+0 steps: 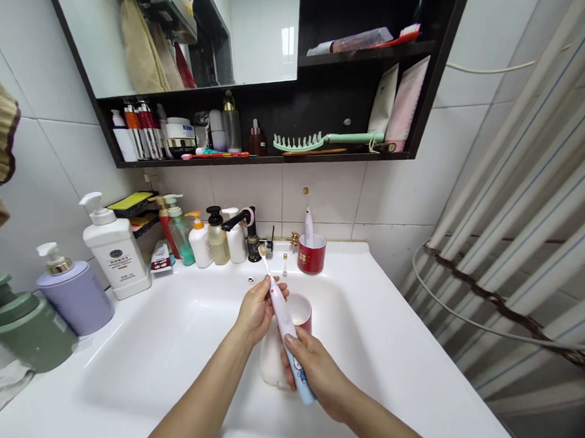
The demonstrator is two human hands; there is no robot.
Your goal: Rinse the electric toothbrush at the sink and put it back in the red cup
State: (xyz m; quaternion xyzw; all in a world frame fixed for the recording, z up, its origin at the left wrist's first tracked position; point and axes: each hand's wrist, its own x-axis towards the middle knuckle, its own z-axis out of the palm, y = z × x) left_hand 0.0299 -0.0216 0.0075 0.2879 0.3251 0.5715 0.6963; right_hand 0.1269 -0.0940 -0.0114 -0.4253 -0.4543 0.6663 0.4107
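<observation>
A person's two bare hands hold an electric toothbrush point(281, 315) above a white sink point(177, 357). The brush slants, its head pointing up and away towards a black tap point(253, 236), its pale blue base low and to the right. The left hand point(257, 312) pinches the upper handle, just below the neck. The right hand point(312, 362) has its fingers wrapped around the lower handle, thumb on top, beside a small cartoon figure.

Behind the hands, partly hidden, a red cup point(307, 321) is in the sink, with something whitish point(271, 358) near it, too covered to make out. On the back ledge, a second red cup point(311, 258) holds another toothbrush point(308, 225), upright. A small brush head point(285, 264) stands between that cup and the tap.

Pump bottles point(217, 238) line the ledge left of the tap. Above hangs a dark cabinet point(322, 106) with a mirror point(260, 34) and a green hairbrush point(301, 142). A striped curtain point(526, 257) hangs at right.
</observation>
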